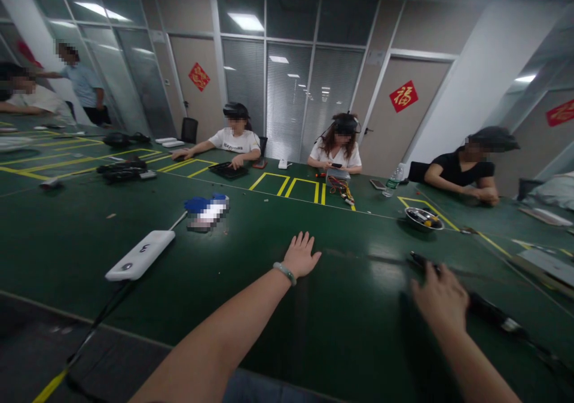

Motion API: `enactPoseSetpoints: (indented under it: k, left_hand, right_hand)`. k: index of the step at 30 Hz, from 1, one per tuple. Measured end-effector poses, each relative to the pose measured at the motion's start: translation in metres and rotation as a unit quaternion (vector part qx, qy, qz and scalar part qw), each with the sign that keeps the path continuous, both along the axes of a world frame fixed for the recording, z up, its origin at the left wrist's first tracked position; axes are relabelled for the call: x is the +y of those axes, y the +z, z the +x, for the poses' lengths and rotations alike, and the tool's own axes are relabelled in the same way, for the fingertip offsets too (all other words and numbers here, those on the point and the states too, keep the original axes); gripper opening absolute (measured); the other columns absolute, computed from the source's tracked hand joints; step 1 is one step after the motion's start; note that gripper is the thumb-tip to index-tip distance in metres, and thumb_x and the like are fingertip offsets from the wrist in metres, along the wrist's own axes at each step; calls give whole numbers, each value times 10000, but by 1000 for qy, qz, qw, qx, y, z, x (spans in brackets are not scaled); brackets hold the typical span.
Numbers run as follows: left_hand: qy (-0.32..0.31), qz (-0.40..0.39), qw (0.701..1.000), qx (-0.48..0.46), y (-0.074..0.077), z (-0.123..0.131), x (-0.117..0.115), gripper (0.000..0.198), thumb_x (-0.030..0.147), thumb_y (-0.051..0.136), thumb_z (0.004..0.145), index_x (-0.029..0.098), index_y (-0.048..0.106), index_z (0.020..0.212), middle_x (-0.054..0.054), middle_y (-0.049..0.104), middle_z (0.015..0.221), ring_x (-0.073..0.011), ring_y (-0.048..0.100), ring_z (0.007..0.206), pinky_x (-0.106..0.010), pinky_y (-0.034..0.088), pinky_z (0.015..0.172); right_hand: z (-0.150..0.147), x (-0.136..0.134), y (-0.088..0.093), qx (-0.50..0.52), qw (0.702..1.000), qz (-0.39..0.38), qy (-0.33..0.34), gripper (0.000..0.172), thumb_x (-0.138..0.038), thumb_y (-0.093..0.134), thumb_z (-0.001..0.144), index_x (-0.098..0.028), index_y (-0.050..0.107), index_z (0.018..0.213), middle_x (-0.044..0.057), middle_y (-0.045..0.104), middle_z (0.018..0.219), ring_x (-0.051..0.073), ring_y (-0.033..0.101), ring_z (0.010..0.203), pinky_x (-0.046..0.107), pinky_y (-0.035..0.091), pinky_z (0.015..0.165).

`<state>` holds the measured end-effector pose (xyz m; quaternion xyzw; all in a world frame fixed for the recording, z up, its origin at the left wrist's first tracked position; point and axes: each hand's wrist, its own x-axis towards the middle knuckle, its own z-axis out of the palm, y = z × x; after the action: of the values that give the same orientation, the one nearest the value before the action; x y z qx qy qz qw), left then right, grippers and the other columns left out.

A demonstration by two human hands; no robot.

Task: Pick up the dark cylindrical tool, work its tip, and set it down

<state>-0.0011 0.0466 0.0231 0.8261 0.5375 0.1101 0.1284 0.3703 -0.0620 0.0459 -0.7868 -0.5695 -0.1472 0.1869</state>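
A long black tool [487,310] lies on the table at your right, its cord trailing toward the lower right. Your right hand [442,298] is over it, fingers slightly bent and blurred; whether they grip it cannot be told. Your left hand [302,256] rests palm down, fingers extended and a little apart, holding nothing, a bracelet [286,274] at its wrist. The green table [350,313] bears yellow tape [323,194], a white box [141,256] and a metal bowl [424,228]. Across from you, three people [235,143] sit before a glass wall [289,101].
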Motion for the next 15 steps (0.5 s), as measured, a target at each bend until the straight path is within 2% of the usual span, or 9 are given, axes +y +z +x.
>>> enactPoseSetpoints:
  k: [3, 5, 7, 8, 10, 13, 15]
  left_hand:
    - [-3, 12, 1000, 20, -3, 0, -4, 727, 600, 140, 949, 142, 224, 1508, -109, 140, 1577, -301, 99, 1452, -524, 152, 1155]
    - [-27, 51, 997, 52, -12, 0, -10, 696, 549, 212, 961, 111, 232, 1501, -138, 166, 1568, -304, 133, 1447, -512, 184, 1148]
    - [-116, 109, 982, 105, -23, -1, -17, 662, 498, 360, 942, 156, 256, 1499, -112, 207, 1563, -294, 165, 1442, -482, 207, 1150]
    - [-127, 119, 978, 114, -28, -1, -21, 633, 473, 412, 931, 196, 295, 1488, -82, 227, 1561, -283, 156, 1445, -473, 182, 1162]
    - [-124, 133, 976, 119, -37, -1, -29, 633, 492, 383, 946, 188, 283, 1493, -84, 196, 1570, -292, 109, 1452, -485, 148, 1170]
    - [-119, 162, 973, 113, -44, -3, -36, 624, 495, 323, 971, 188, 238, 1507, -78, 139, 1584, -272, 65, 1459, -465, 105, 1184]
    - [-121, 167, 972, 109, -45, -5, -37, 612, 464, 330, 976, 179, 228, 1508, -88, 141, 1583, -266, 73, 1459, -460, 103, 1184]
  right_hand:
    - [-118, 24, -1, 1, 982, -14, 191, 612, -480, 378, 916, -126, 415, 1413, 147, 306, 1502, 301, 257, 1390, 481, 254, 1119]
    - [-186, 29, -3, 50, 951, -18, 306, 586, -452, 372, 941, -150, 377, 1444, 97, 303, 1514, 255, 236, 1404, 452, 231, 1144]
    - [-235, 25, -4, 105, 906, -32, 410, 550, -416, 357, 964, -191, 351, 1466, 61, 303, 1519, 225, 214, 1414, 441, 223, 1154]
    - [-251, 22, -4, 129, 883, -40, 450, 523, -401, 345, 974, -218, 360, 1463, 47, 327, 1508, 214, 226, 1410, 436, 225, 1154]
    - [-271, 15, -4, 163, 848, -54, 501, 459, -385, 336, 988, -264, 434, 1419, 29, 418, 1454, 203, 299, 1376, 430, 234, 1147]
    - [-275, 9, -1, 183, 835, -66, 515, 376, -378, 378, 984, -282, 566, 1295, 24, 529, 1347, 201, 410, 1292, 425, 259, 1124]
    - [-270, 8, 1, 191, 832, -73, 515, 355, -373, 405, 978, -279, 579, 1273, 23, 533, 1340, 198, 422, 1276, 416, 267, 1117]
